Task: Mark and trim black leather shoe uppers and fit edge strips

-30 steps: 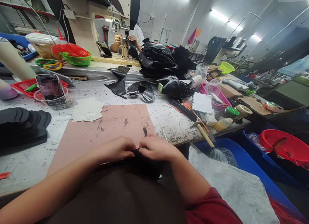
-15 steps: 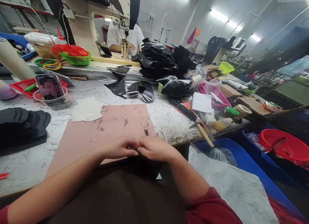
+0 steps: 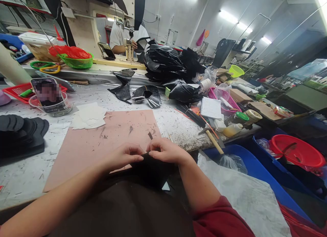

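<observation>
My left hand (image 3: pixel 129 154) and my right hand (image 3: pixel 166 151) meet near the front edge of the table, thumbs and fingers pinched on the upper edge of a black sheet piece (image 3: pixel 150 169). It looks like leather or a similar material and hangs down against the dark apron (image 3: pixel 122 209), so its lower outline blends in. Just beyond the right fingers, a small dark strip (image 3: pixel 150 136) shows over the pinkish work board (image 3: pixel 122 128). White paper-like pieces (image 3: pixel 89 116) lie on the board's far left corner.
On the left sit stacked black pieces (image 3: pixel 20 138) and a phone (image 3: pixel 47 90) in a clear tub. A sewing machine (image 3: pixel 84 22) stands behind, with a co-worker's hand (image 3: pixel 134 44) near it. Black pieces (image 3: pixel 168 60) are heaped beyond. A hammer (image 3: pixel 214 141) overhangs the right edge, above blue bins (image 3: pixel 237 152).
My fingertips have parted slightly along the black piece's edge, showing more of it. The view has shifted a little. In the background, the co-worker has raised a black piece.
</observation>
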{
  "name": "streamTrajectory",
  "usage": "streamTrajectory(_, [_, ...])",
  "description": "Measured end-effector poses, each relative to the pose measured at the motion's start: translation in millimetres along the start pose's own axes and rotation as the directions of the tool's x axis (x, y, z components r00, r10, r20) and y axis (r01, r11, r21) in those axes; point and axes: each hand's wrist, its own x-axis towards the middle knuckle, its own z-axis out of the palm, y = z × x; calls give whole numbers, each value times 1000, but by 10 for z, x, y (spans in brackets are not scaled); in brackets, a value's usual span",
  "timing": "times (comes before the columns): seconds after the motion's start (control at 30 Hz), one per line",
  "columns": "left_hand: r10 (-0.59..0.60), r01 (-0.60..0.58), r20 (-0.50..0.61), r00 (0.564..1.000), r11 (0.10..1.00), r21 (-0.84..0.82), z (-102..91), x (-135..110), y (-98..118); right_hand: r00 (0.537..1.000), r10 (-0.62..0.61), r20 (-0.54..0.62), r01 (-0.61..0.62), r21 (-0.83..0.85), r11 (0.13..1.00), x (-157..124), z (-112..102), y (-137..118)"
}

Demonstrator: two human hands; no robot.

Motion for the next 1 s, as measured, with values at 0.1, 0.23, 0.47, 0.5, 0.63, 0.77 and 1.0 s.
streamTrajectory(0.1, [-10, 8, -33, 999, 999, -51, 15, -9, 6, 998, -55, -30, 55, 8, 998, -1, -3, 16])
streamTrajectory(0.23, [-62, 62, 36, 997, 998, -23, 1, -31, 61, 996, -64, -56, 63, -13, 998, -8, 1, 17])
streamTrajectory(0.47, [43, -40, -3, 999, 949, 314, -2, -2, 161, 993, -79, -82, 71, -98, 993, 0, 64, -61])
streamTrajectory(0.5, [20, -14, -16, 1000, 958, 287, -2, 2, 164, 990, -86, -112, 76, -93, 993, -1, 54, -59])
streamTrajectory(0.63, [-45, 47, -16, 999, 988, 150, -14, -8, 170, 972, -74, -224, 67, -37, 997, -23, -26, -18])
streamTrajectory(0.77, [-33, 33, -2, 999, 993, 113, -16, -19, 157, 969, -75, -237, 74, -15, 997, -40, -58, 6])
streamTrajectory(1.0, [25, -27, 29, 999, 995, 94, -19, -4, 102, 970, -30, -243, 18, -52, 998, -42, -13, -12])
